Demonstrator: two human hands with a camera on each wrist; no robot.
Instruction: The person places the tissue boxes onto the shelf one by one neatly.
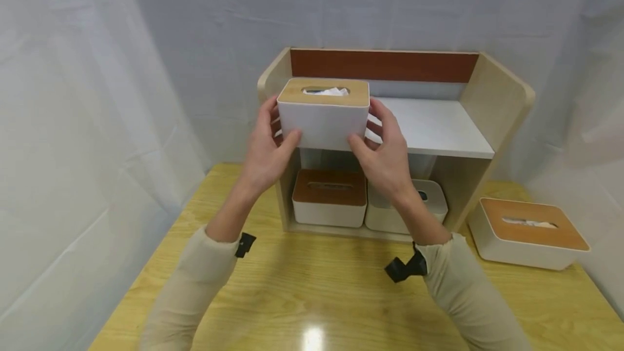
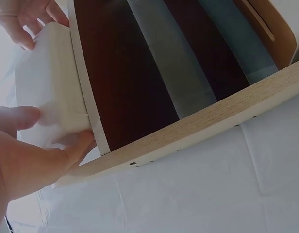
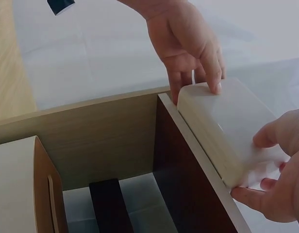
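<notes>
A white tissue box [image 1: 324, 123] with a light wood lid and a tissue showing in its slot is held level at the left part of the upper shelf [image 1: 434, 126]. My left hand [image 1: 267, 153] grips its left end, thumb on the front face and fingers round the side. The right hand [image 1: 387, 156] grips the opposite end in the same way. In the left wrist view, the box [image 2: 35, 82] has its underside close against the shelf board's edge. Whether its weight rests on the board cannot be told.
Below, the rack's lower level holds a brown-lidded tissue box [image 1: 329, 213] and a grey-topped box [image 1: 434, 202], partly hidden by the right forearm. Another tissue box [image 1: 519, 248] with an orange-brown lid stands on the wooden table [image 1: 292, 297], right of the rack. Pale sheeting [image 1: 219, 69] hangs behind.
</notes>
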